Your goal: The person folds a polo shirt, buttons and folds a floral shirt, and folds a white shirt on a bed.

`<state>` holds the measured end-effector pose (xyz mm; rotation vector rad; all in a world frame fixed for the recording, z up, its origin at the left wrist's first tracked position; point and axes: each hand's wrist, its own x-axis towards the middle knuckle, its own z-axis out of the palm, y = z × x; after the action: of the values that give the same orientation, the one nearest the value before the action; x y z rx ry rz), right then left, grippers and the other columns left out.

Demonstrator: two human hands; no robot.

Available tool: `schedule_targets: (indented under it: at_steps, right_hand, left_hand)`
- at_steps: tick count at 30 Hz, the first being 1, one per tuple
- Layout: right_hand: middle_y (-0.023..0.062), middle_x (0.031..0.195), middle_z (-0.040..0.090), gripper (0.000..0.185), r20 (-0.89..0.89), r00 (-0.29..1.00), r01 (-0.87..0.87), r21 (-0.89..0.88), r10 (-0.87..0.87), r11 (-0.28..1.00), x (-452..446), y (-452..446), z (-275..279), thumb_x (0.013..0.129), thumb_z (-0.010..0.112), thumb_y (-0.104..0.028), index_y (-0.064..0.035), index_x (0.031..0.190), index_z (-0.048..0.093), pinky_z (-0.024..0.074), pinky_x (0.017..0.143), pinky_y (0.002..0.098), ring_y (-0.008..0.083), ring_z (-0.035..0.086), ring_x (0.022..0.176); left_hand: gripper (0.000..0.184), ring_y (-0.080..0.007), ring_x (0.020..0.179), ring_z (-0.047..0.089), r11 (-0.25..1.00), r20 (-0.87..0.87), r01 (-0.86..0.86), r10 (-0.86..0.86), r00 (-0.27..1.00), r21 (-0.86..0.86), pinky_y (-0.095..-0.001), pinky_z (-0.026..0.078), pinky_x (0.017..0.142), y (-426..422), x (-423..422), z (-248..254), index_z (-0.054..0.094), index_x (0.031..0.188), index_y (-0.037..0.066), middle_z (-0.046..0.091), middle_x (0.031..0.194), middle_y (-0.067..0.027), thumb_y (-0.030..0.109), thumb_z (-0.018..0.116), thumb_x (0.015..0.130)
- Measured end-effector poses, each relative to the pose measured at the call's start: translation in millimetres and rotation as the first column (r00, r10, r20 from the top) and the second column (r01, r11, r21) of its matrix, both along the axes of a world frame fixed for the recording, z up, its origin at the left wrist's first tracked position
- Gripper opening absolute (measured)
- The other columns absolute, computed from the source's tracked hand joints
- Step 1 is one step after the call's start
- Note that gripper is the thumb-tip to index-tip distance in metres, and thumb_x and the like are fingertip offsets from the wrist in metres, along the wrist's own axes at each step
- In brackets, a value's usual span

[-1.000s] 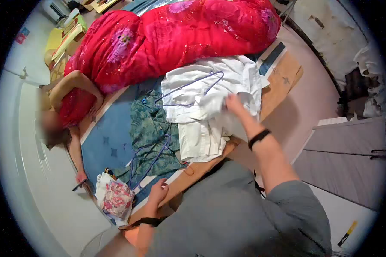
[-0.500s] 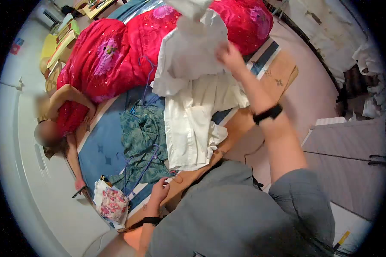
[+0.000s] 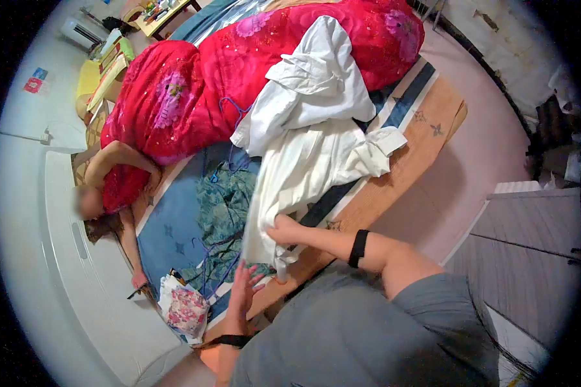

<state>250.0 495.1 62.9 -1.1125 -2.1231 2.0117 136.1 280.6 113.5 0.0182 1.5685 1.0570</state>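
My right hand [image 3: 283,230] is closed on the lower end of a cream-white garment [image 3: 310,161], lifting its edge off the bed. Below that edge, my left hand [image 3: 242,290] has its fingers spread and holds nothing. A white shirt [image 3: 313,90] lies bunched above the cream garment, partly over the red quilt. To the left is a green patterned garment [image 3: 223,200] with a purple hanger [image 3: 208,258] on its lower part. Another purple hanger [image 3: 237,109] shows beside the white shirt, partly covered.
A person [image 3: 119,174] lies under the red floral quilt [image 3: 219,71] at the left, one hand holding a dark object. A floral cloth bundle [image 3: 186,309] sits at the bed's near left corner. Grey cabinets [image 3: 529,251] stand at the right.
The white shirt has gone from my right hand onto the quilt. My right hand has come down and taken hold of the cream garment. My left hand's fingers have spread.
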Motion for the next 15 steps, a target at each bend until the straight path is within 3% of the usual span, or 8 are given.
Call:
schedule_targets:
  at_steps: [1, 3, 4, 5, 7, 8, 12, 15]
  right_hand:
    - [0.0324, 0.085, 0.057, 0.046, 0.054, 0.986, -0.156, -0.04, 0.158, 0.987, 8.7, 11.9, 56.9, 0.078, 0.052, -0.033, 0.0118, 0.085, 0.057, 0.047, 0.074, 0.0448, 0.0408, 0.059, 0.082]
    - [0.0281, 0.091, 0.059, 0.041, -0.006, 0.899, -0.438, 0.008, 0.438, 0.899, 9.5, -2.6, 68.2, 0.078, 0.051, -0.03, 0.0064, 0.095, 0.058, 0.0476, 0.073, 0.0435, 0.0384, 0.06, 0.082]
    - [0.0271, 0.091, 0.059, 0.04, -0.234, 0.903, -0.36, 0.045, 0.36, 0.932, 11.0, -25.7, 49.5, 0.079, 0.05, -0.03, 0.0039, 0.097, 0.058, 0.0474, 0.073, 0.0432, 0.0384, 0.06, 0.082]
    - [0.0257, 0.09, 0.06, 0.035, -0.155, 0.87, -0.453, 0.121, 0.468, 0.883, 20.5, -26.1, 77.4, 0.08, 0.051, -0.025, 0.0038, 0.099, 0.056, 0.0468, 0.071, 0.0416, 0.036, 0.06, 0.082]
    - [0.0255, 0.092, 0.06, 0.034, -0.278, 0.88, -0.358, 0.141, 0.384, 0.923, 29.2, -39.1, 83.3, 0.078, 0.051, -0.023, 0.0042, 0.099, 0.056, 0.0461, 0.073, 0.0406, 0.0364, 0.059, 0.084]
    - [0.0254, 0.092, 0.06, 0.033, -0.253, 0.867, -0.415, 0.114, 0.43, 0.903, 30.9, -35.6, 87.9, 0.078, 0.05, -0.021, 0.0043, 0.098, 0.056, 0.0461, 0.074, 0.0398, 0.0354, 0.059, 0.084]
    - [0.0204, 0.09, 0.062, 0.033, -0.257, 0.689, -0.679, 0.098, 0.678, 0.727, 27.6, -38.5, 67.8, 0.077, 0.052, -0.02, 0.0039, 0.099, 0.057, 0.0472, 0.072, 0.0357, 0.0275, 0.061, 0.081]
    - [0.0129, 0.087, 0.064, 0.031, -0.498, 0.69, -0.669, -0.159, 0.526, 0.726, 25.4, -15.0, 37.5, 0.078, 0.055, -0.021, 0.002, 0.098, 0.059, 0.048, 0.068, 0.0322, 0.0193, 0.06, 0.075]
  left_hand:
    - [0.064, -0.0254, 0.1, 0.051, 1.0, -0.002, 0.002, -0.002, 1.0, 0.008, -0.0428, 0.046, 0.081, 10.3, 1.3, 9.3, 0.02, 0.137, 0.022, 0.041, 0.128, -0.0124, 0.047, 0.049, 0.086]
    - [0.079, -0.0298, 0.115, 0.043, 0.985, 0.231, -0.136, 0.109, 0.967, 0.105, -0.048, 0.037, 0.09, 29.9, 4.9, 23.9, 0.008, 0.14, 0.017, 0.031, 0.137, -0.0134, 0.059, 0.043, 0.083]
    - [0.075, -0.0301, 0.117, 0.041, 0.979, 0.305, -0.102, 0.045, 0.951, 0.175, -0.0478, 0.034, 0.094, 40.8, 7.9, 32.8, 0.016, 0.139, 0.015, 0.033, 0.136, -0.0138, 0.059, 0.04, 0.084]
    - [0.075, -0.0301, 0.117, 0.041, 0.978, 0.305, -0.102, 0.043, 0.951, 0.182, -0.0478, 0.034, 0.094, 44.7, 11.4, 32.6, 0.016, 0.139, 0.015, 0.033, 0.136, -0.0138, 0.059, 0.04, 0.084]
    - [0.071, -0.0282, 0.117, 0.041, 0.979, 0.328, 0.011, -0.079, 0.941, 0.203, -0.0444, 0.034, 0.095, 52.5, 13.0, 23.0, 0.027, 0.136, 0.01, 0.041, 0.131, -0.0137, 0.056, 0.042, 0.084]
    - [0.054, -0.0263, 0.111, 0.047, 0.978, 0.457, -0.168, 0.094, 0.884, 0.124, -0.0398, 0.038, 0.093, 54.0, 13.0, 18.4, 0.038, 0.129, 0.004, 0.049, 0.122, -0.0134, 0.038, 0.047, 0.088]
    - [0.033, -0.0251, 0.09, 0.059, 0.979, 0.211, -0.114, 0.077, 0.975, 0.171, -0.0357, 0.048, 0.079, 67.5, 5.8, 17.0, 0.05, 0.112, -0.001, 0.058, 0.106, -0.0138, 0.004, 0.043, 0.08]
    - [0.031, -0.0223, 0.087, 0.06, 0.979, 0.139, -0.121, 0.099, 0.985, 0.164, -0.0338, 0.049, 0.076, 72.8, 2.1, 25.2, 0.052, 0.109, -0.002, 0.06, 0.1, -0.0126, 0.006, 0.045, 0.081]
